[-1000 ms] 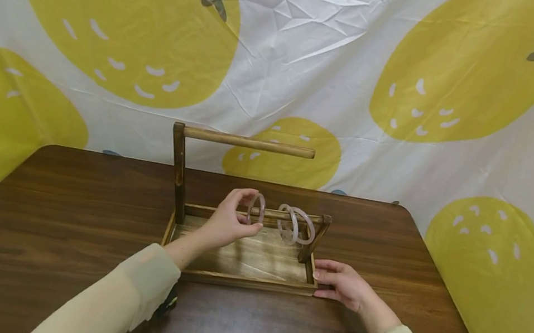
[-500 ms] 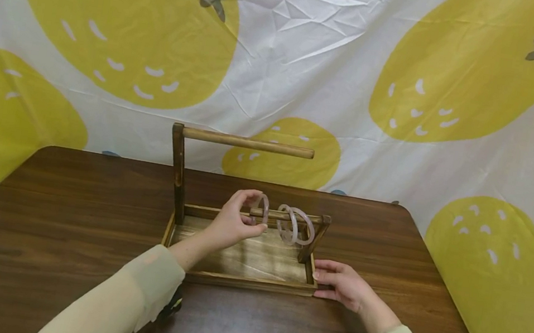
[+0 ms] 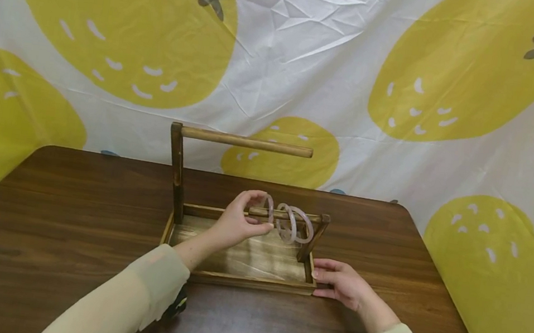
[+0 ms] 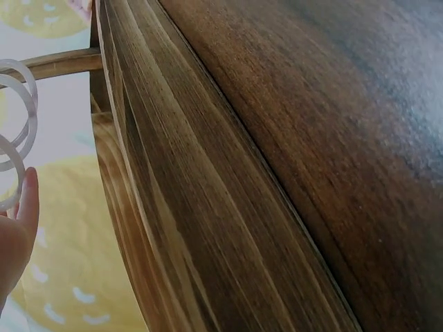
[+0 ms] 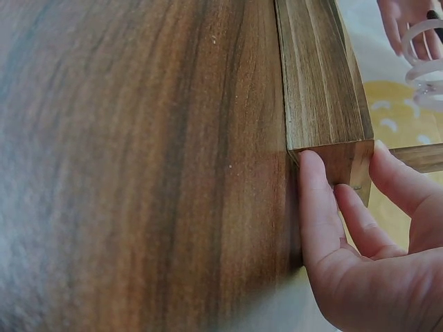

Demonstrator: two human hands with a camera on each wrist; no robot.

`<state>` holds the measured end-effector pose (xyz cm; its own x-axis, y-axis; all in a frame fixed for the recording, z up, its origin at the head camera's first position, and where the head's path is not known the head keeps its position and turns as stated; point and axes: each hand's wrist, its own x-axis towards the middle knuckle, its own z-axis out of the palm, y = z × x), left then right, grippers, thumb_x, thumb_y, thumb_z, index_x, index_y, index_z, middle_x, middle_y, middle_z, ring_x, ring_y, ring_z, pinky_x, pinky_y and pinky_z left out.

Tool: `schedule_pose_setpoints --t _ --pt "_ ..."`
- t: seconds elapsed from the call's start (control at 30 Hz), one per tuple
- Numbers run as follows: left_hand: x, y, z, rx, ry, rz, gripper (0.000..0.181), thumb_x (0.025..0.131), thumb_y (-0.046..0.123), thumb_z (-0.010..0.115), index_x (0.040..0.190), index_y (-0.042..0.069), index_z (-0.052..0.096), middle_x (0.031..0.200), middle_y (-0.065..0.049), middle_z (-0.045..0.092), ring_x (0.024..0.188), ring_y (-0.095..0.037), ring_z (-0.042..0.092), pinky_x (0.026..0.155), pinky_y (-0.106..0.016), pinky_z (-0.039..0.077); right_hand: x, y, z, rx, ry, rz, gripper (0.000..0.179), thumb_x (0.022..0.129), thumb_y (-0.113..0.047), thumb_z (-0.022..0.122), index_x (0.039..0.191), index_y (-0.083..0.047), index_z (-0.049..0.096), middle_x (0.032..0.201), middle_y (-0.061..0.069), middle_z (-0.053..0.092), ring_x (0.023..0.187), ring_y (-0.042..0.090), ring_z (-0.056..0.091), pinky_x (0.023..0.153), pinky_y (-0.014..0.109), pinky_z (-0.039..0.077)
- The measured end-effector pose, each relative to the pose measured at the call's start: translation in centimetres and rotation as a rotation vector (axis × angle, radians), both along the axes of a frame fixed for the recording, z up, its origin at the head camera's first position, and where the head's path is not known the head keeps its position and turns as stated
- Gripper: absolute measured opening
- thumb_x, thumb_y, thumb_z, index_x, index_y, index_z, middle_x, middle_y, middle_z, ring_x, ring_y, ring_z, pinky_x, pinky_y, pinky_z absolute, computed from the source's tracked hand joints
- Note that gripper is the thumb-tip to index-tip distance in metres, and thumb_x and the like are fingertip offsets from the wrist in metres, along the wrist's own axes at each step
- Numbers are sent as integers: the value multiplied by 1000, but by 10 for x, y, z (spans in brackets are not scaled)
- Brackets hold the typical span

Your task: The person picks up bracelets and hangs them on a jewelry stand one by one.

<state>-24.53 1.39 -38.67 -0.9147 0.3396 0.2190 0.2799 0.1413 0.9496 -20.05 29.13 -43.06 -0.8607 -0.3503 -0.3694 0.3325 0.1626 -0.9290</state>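
My left hand [image 3: 235, 221] pinches a pale, translucent bangle [image 3: 270, 210] between thumb and fingers. That bangle encircles the lower bar [image 3: 258, 211] of a wooden rack, a little in from the bar's free left end. Two more pale bangles [image 3: 294, 226] hang on the same bar, nearer its right post [image 3: 314, 242]. In the left wrist view, fingertips touch the lowest bangle [image 4: 15, 181]. My right hand [image 3: 343, 285] grips the right end of the rack's tray base [image 3: 251, 282]; the right wrist view has its fingers [image 5: 315, 200] around the front corner.
The rack's tall left post [image 3: 176, 174] carries a bare upper bar [image 3: 247, 142] above the left hand. The rack stands on a dark brown wooden table [image 3: 89, 210]. A white cloth with yellow fruit prints [image 3: 281, 61] hangs behind the table.
My left hand has moved right with its bangle, which has gone from the lower bar's free end further along it, towards the other two. The right hand stays on the rack's right end.
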Motion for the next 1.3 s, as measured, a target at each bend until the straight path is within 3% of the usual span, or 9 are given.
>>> schedule_pose_setpoints --t 0.6,0.9,1.3 --pt "0 7 -3 48 -60 -18 63 80 9 72 135 5 43 134 -17 42 125 -29 41 92 -38 50 0 1 0 6 -2 -3 64 91 -14 59 138 17 26 104 2 60 93 9 60 80 32 55" --pt "-1 7 -5 53 -82 1 60 82 14 71 136 8 44 135 -15 45 127 -29 40 105 -51 33 -1 1 -1 1 0 -3 62 91 -12 57 137 17 26 103 1 60 92 10 60 80 33 55" --pt "-1 10 -9 53 -90 15 59 80 12 72 133 7 47 135 -20 44 128 -33 38 108 -59 24 -2 2 -3 15 -1 -12 62 92 -11 56 138 17 26 105 3 59 93 10 59 81 33 55"
